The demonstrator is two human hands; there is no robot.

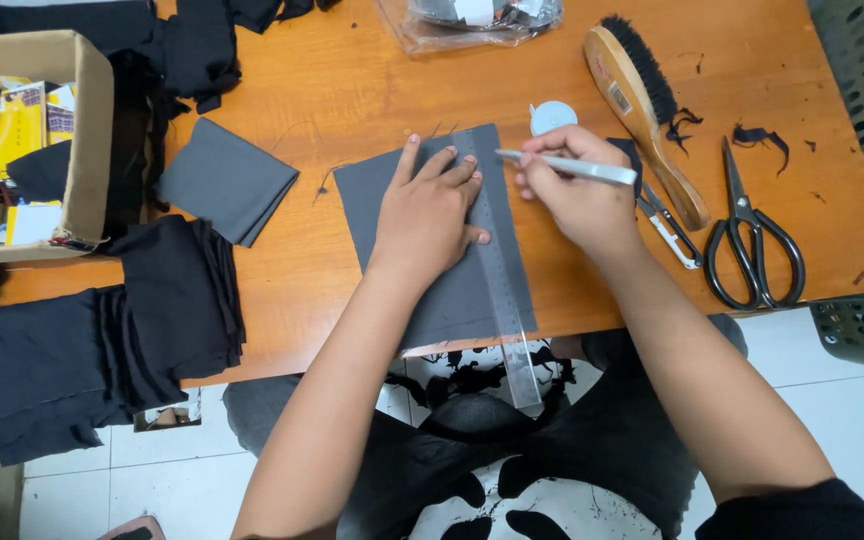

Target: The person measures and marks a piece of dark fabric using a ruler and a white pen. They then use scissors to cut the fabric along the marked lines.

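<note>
- Two hands at mid-frame: left hand [430, 215] lies flat, fingers spread, pressing a clear ruler [500, 285] onto a grey fabric piece [442, 300] at the table's [342, 80] near edge.
- Right hand [577, 195] just beside it, fingers pinched around a silver pen [567, 167], tip at the ruler's edge.
- Right of that: small snips [670, 230], black scissors [752, 240], wooden brush [642, 100].
- Left side: folded grey square [224, 180], black cloth pile [82, 350], cardboard box [87, 140] upper left.

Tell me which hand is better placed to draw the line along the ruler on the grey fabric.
Right. The right hand holds the silver marking pen, its tip at the clear ruler. The left hand lies flat, pressing ruler and grey fabric down.
</note>
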